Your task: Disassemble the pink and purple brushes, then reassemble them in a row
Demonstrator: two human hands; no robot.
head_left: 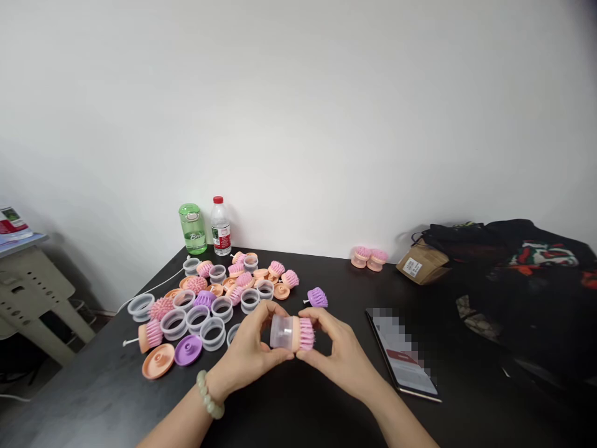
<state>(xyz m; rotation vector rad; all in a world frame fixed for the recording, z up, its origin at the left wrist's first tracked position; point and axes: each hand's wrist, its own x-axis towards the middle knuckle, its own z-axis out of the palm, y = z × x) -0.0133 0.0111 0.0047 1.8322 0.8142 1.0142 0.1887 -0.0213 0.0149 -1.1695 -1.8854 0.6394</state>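
Observation:
Above the front of the table, my left hand [255, 339] pinches a translucent plastic cup [282, 332] lying on its side. My right hand [330, 343] grips a brush head [305, 334] with pink bristles and a peach base by its bristle end. Cup and brush head meet end to end, the peach base against the cup's rim. Left of my hands lie several loose translucent rings [213, 334], a peach lid [158, 361], a purple lid [188, 350] and a pink brush head with a white stem [150, 336]. A purple brush head [318, 297] lies just beyond my hands.
Two pink-bristled brushes [368, 258] stand by the wall. A green bottle [193, 229] and a red-capped water bottle [221, 226] stand at the back left. A tablet [401, 354], a brown paper bag [422, 262] and dark fabric [527, 298] lie on the right.

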